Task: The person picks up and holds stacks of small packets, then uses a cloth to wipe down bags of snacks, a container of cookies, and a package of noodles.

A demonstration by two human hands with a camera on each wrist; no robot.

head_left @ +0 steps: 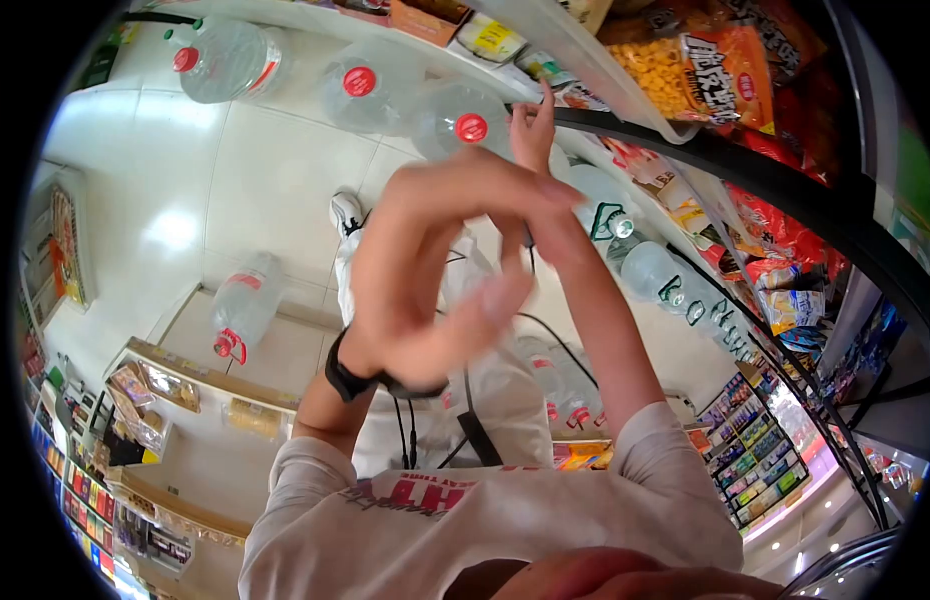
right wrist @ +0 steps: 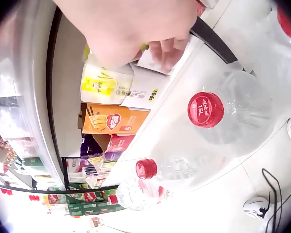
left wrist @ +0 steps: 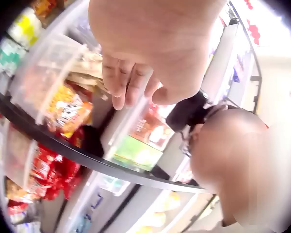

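Large and blurred in the head view, my left hand hangs near the camera, its thumb and fingers loosely curved around nothing. The left wrist view shows the same hand with bent fingers, in front of shelves of snack bags. Farther off, my right hand reaches to the low shelf edge, one finger raised. From the right wrist, that hand's curled fingers lie against a small white box; I cannot tell whether they grip it. A yellow-labelled white pack and an orange box stand beside it.
Big clear bottles with red caps, one of them near the right hand, stand along the shelf. Another bottle is on the floor to the left. A black shelf rail curves past the snack bags. Cables hang before my legs.
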